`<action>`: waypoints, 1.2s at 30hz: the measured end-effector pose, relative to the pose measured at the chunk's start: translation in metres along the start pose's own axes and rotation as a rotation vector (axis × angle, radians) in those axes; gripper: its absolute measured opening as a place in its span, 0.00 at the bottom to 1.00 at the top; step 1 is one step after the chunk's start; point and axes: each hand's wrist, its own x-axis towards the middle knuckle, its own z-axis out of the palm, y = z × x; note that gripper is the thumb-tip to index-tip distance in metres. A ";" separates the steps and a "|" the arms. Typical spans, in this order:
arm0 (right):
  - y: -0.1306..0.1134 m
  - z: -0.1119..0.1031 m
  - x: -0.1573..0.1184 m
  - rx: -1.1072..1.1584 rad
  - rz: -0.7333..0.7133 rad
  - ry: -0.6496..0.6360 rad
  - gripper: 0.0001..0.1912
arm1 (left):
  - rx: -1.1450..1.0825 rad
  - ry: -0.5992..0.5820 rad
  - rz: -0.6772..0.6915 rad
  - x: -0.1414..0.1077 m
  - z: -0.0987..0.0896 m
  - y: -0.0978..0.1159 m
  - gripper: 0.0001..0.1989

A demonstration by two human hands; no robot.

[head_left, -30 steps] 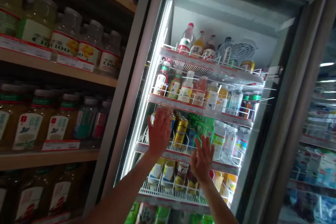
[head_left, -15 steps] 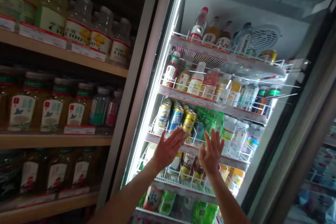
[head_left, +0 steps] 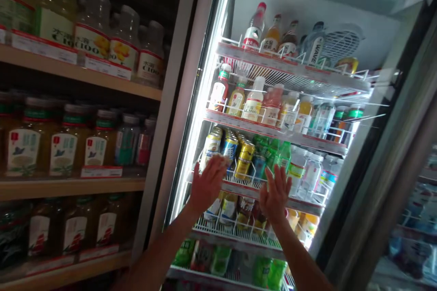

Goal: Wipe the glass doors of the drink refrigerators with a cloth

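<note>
Both hands are raised in front of a lit drinks fridge with several wire shelves. My left hand [head_left: 207, 185] is stretched out with fingers extended and slightly blurred, holding nothing visible. It overlaps the shelf with the pale can [head_left: 210, 146], blue can [head_left: 231, 149] and gold can [head_left: 245, 160]. To its right, my right hand [head_left: 275, 194] has its fingers up and apart, with nothing in it. Just above it in view are green bottles [head_left: 283, 156]. Whether either hand touches the shelf edge [head_left: 244, 188] I cannot tell.
Wooden shelves [head_left: 82, 186] with rows of juice bottles [head_left: 62, 145] stand on the left. A metal frame post [head_left: 177, 77] divides them from the fridge. Higher fridge shelves hold bottles such as a white-capped one [head_left: 254, 100]. On the right runs a dark door frame [head_left: 382, 163].
My left hand has moved left, away from my right hand, uncovering more of the gold can. My right hand stays nearly in place. The view has shifted slightly.
</note>
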 end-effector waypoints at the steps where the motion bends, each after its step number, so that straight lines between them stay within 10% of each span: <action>1: -0.001 0.000 0.000 -0.001 0.008 -0.010 0.31 | 0.022 0.051 -0.087 0.006 -0.001 -0.011 0.23; 5: -0.003 0.000 0.000 0.006 0.020 -0.004 0.31 | 0.043 0.141 -0.251 0.028 0.000 -0.020 0.24; 11: -0.002 0.001 -0.001 0.001 0.014 -0.009 0.30 | -0.066 -0.036 0.222 0.030 0.009 0.024 0.21; 18: -0.003 -0.001 0.001 0.021 0.010 0.000 0.31 | 0.013 0.159 -0.203 0.091 0.012 -0.007 0.22; 24: -0.002 -0.001 0.000 0.032 -0.002 0.015 0.31 | -0.031 -0.013 0.357 0.071 0.027 0.048 0.22; 31: -0.004 0.000 -0.001 0.030 0.007 0.000 0.31 | 0.010 0.184 -0.190 0.115 0.019 -0.010 0.24; 36: -0.001 -0.008 0.003 0.036 -0.001 -0.028 0.30 | -0.005 0.040 0.262 0.115 0.015 -0.013 0.24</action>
